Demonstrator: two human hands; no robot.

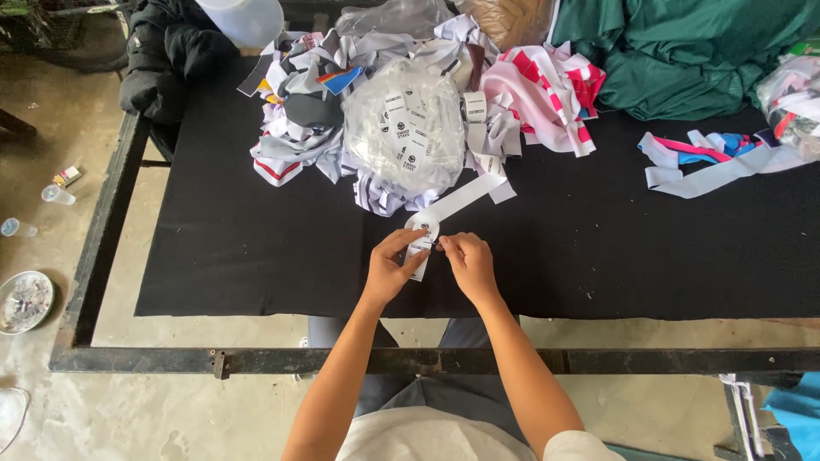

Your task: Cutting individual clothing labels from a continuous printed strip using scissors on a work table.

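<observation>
Two hands pinch a label strip at the near side of a black cloth-covered table (256,256).

The black cloth stops short of the dark metal table frame (102,248), leaving bare strips at its left and near edges; most of the cloth toward the person lies open. At its far side, a clear plastic bag (401,128) full of white labels sits amid a heap of fabric scraps (295,111). The white printed label strip (453,203) trails from that bag to the left hand (391,266) and right hand (468,260), whose fingertips close on its end.

White short sleeves — bare forearms, no rings or watch visible.
</observation>
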